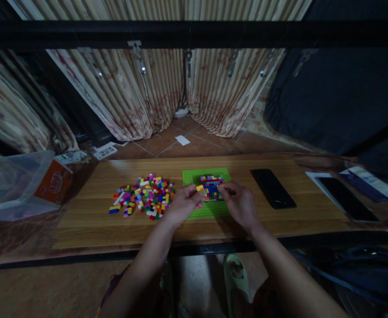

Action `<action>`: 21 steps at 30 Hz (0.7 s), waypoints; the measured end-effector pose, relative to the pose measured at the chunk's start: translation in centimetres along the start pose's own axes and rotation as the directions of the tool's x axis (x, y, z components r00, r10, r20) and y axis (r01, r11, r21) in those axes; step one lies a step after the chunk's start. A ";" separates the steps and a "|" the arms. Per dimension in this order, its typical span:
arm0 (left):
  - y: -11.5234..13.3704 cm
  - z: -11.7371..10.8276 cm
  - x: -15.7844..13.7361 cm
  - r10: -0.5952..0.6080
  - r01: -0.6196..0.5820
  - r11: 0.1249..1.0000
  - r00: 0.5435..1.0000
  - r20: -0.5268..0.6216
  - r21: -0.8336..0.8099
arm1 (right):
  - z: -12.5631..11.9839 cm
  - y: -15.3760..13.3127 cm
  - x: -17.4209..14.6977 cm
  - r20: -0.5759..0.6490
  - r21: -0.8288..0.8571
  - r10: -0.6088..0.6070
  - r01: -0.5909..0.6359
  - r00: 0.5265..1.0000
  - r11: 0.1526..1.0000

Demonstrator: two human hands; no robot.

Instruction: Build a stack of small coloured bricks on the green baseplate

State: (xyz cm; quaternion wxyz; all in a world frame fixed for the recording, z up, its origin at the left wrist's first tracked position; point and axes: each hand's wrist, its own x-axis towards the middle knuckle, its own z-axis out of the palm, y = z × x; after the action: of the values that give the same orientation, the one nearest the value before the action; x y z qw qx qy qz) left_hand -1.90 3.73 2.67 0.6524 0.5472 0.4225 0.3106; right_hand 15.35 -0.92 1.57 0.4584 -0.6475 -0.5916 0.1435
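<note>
On the wooden board lies a green baseplate (207,214) bearing a built block of toy bricks (211,187) in red, blue, purple and other colours. My left hand (184,202) is over the plate's left side, thumb and fingers pinched on a yellow brick (199,188) beside the build. At the right edge of the build is my right hand (239,201), its fingers closed together near the bricks; anything inside them is hidden. A heap of loose bricks (152,196) in many colours spreads left of my left hand.
A black phone (273,188) lies on the wooden board (91,225) right of the plate. Farther right are another dark phone-like slab (349,198) and a printed packet (371,182). A clear plastic bin (15,185) with an orange label stands at the left. Curtains hang behind.
</note>
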 end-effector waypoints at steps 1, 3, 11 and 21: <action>0.0 0.1 -0.1 0.001 -0.001 1.000 1.000 0.013 0.015 | 0.1 -0.2 0.0 0.010 0.053 0.001 -0.002 1.000 0.999; 0.0 0.2 -0.2 0.004 -0.006 0.999 0.999 0.052 0.037 | 0.3 -0.6 0.1 0.054 0.186 0.026 -0.036 0.998 0.982; -0.2 0.9 -0.1 0.083 -0.098 0.990 0.985 0.148 0.098 | 0.7 -1.9 0.0 0.206 0.451 0.108 -0.193 0.972 0.871; 0.5 0.9 -0.6 0.131 -0.168 0.965 0.974 0.184 0.200 | 0.2 -2.2 -0.3 0.265 0.518 0.142 -0.265 0.954 0.814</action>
State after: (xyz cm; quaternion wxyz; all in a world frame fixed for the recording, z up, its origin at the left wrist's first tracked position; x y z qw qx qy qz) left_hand -1.36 2.88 3.34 0.5977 0.6691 0.3540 0.2642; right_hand 13.74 -1.40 3.06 0.5395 -0.5297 -0.4987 0.4239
